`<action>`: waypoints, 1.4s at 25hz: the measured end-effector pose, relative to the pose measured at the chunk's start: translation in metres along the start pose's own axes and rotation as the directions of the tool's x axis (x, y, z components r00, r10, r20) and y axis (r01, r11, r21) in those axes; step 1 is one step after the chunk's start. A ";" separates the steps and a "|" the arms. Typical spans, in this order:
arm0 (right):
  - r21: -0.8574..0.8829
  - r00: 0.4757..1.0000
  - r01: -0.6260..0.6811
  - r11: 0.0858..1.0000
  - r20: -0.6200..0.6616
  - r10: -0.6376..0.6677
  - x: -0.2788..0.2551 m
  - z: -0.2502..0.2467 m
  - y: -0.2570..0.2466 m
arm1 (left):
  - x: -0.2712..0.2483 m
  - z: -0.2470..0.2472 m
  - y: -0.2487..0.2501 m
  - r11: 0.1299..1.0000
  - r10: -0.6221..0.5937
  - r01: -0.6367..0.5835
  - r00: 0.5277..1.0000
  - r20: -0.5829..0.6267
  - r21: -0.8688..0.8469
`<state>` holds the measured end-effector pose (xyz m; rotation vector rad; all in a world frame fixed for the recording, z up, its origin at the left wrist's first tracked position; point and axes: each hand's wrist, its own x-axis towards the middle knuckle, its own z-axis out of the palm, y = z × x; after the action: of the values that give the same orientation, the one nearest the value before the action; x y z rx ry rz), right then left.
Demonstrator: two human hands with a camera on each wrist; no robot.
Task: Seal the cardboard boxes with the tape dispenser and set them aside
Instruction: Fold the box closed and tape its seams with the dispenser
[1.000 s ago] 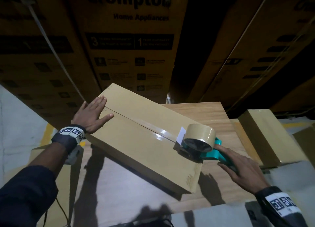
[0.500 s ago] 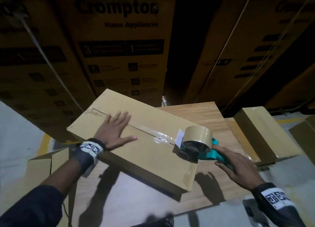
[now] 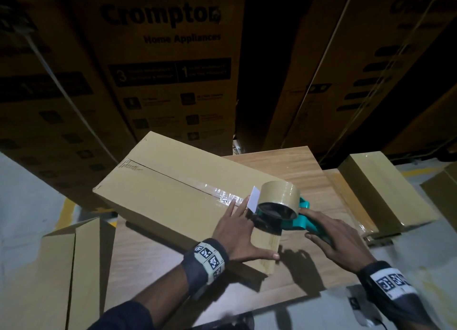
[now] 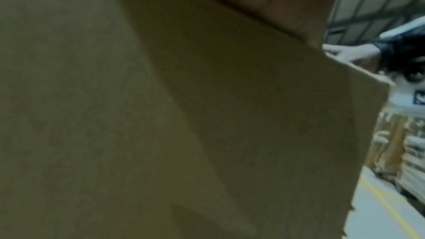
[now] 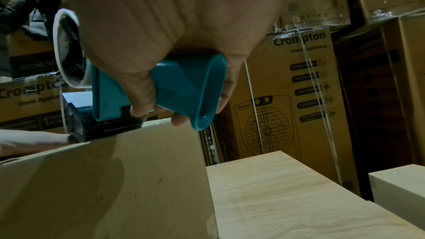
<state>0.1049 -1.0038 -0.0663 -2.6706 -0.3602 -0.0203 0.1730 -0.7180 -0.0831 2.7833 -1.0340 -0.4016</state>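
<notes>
A long flat cardboard box (image 3: 173, 196) lies slantwise on the wooden table (image 3: 296, 171), shiny tape along the near part of its top seam. My left hand (image 3: 239, 230) lies flat with straight fingers on the box's near end, beside the dispenser. My right hand (image 3: 338, 243) grips the teal handle of the tape dispenser (image 3: 279, 206), whose head sits on the box's near edge. In the right wrist view the fingers wrap the tape dispenser handle (image 5: 184, 86) above the box (image 5: 103, 179). The left wrist view is filled by the box (image 4: 161, 115).
Tall printed appliance cartons (image 3: 168, 69) stand stacked right behind the table. A taped box (image 3: 380, 193) lies on the table's right side. A folded, unsealed box (image 3: 74, 267) stands at the lower left. Grey floor with a yellow line (image 3: 66, 211) shows left.
My left hand slid from the box's far left end down to its near end, beside the dispenser. The dispenser stayed at the near edge. The box turned slightly.
</notes>
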 end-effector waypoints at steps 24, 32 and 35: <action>-0.030 0.990 -0.111 0.993 0.081 0.113 -0.047 -0.063 0.007 | -0.009 0.005 -0.001 0.966 -0.258 0.258 0.966 -0.012 0.025; -0.031 0.978 -0.197 0.980 0.068 0.199 -0.082 -0.098 0.014 | -0.008 0.011 0.006 0.987 -0.154 0.156 0.987 -0.043 0.038; -0.024 0.983 -0.173 0.985 0.060 0.174 -0.087 -0.094 0.015 | -0.006 0.013 0.009 0.999 -0.036 0.037 0.999 -0.037 0.037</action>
<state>0.0289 -1.0784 0.0058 -2.7158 -0.1456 0.1131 0.1593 -0.7214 -0.0926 2.8352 -0.9938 -0.3378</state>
